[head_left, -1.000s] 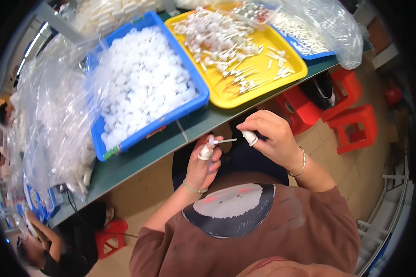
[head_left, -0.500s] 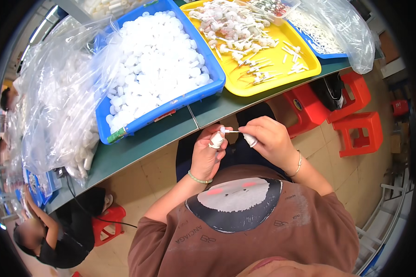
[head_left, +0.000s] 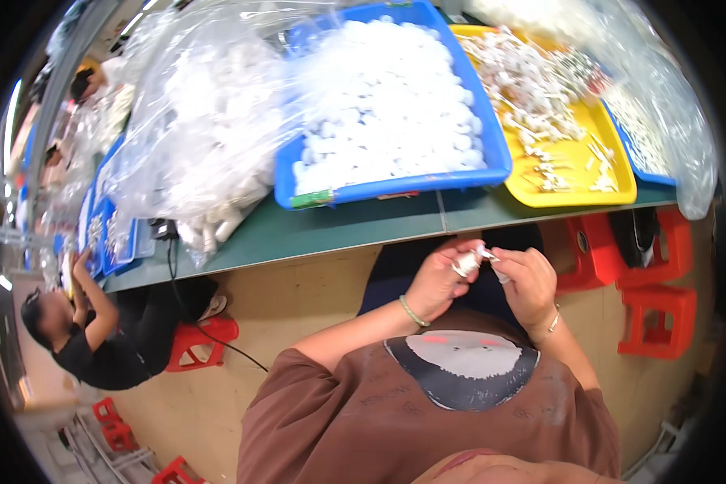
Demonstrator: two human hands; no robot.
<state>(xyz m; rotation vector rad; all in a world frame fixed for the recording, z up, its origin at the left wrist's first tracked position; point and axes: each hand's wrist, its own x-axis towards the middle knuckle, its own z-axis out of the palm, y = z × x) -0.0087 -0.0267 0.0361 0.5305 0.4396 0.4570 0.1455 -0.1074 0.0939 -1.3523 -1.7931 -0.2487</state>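
In front of my torso, just below the table edge, my left hand [head_left: 437, 284] pinches a small white round-headed part [head_left: 483, 252] between its fingertips. My right hand [head_left: 531, 288] closes its fingertips on the thin stem end of the same part, close to the left fingertips. White wraps cover a finger on each hand. Beyond my hands stands a blue tray [head_left: 395, 187] heaped with white round caps [head_left: 391, 105]. To its right is a yellow tray [head_left: 577, 196] with a pile of white stemmed pieces [head_left: 532, 85] and several loose short white sticks.
Clear plastic bags of white parts [head_left: 210, 121] lie on the green table [head_left: 298, 231] at left. Another blue tray [head_left: 656, 177] of small white pieces sits far right under a plastic bag [head_left: 696, 173]. Red stools [head_left: 659, 315] stand right. A seated co-worker [head_left: 105, 347] and black cable [head_left: 177, 294] are left.
The whole view has swung left, so table, trays and hands appear farther right. My hands have come closer together on the small white part, and less of its stem shows.
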